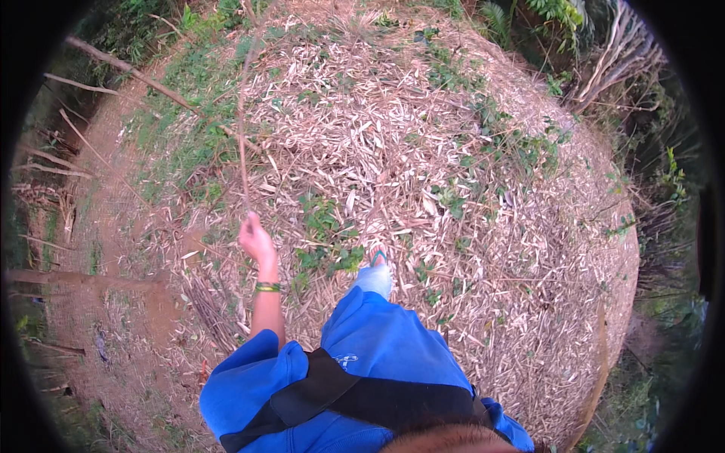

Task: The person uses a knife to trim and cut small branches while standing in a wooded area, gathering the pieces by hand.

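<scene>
My left hand (257, 240) is closed around the lower end of a long thin stick (242, 136). The stick runs away from me, nearly straight, toward the far edge of the view. A green and yellow band circles my left wrist. Just left of that forearm, a bundle of thin sticks (214, 313) lies on the ground. My right hand does not show.
Dry leaves (370, 143) cover the sloping ground, with low green plants (325, 226) among them. A thicker branch (143, 78) lies at the far left. One sandalled foot (379, 257) is ahead of me. Bare roots (604, 64) and brush line the right.
</scene>
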